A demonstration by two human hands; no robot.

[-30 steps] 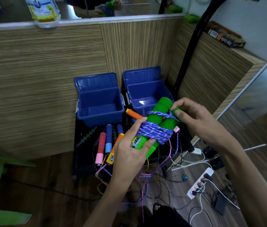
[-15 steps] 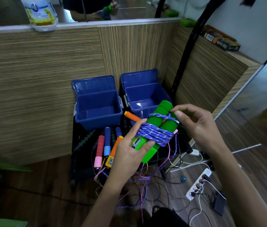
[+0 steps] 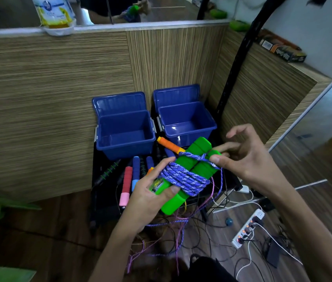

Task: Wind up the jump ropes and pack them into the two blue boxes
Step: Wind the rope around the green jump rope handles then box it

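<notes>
A: Head view. What does the left hand (image 3: 150, 194) have?

B: It grips the pair of green handles (image 3: 189, 169), thumb across the lower ends, fingers curled behind. Purple cord (image 3: 183, 178) is wound round both handles.

A: Right hand (image 3: 242, 157)?

B: Thumb and forefinger pinch the cord at the upper wrap; the other fingers are spread loose.

A: Where is the bundle?

B: In the air, in front of the right blue box (image 3: 185, 121). The left blue box (image 3: 124, 133) stands beside it, both lids up. Other rope handles (image 3: 128, 180) lie on the black stand (image 3: 104, 198), just in front of the left box.
</notes>
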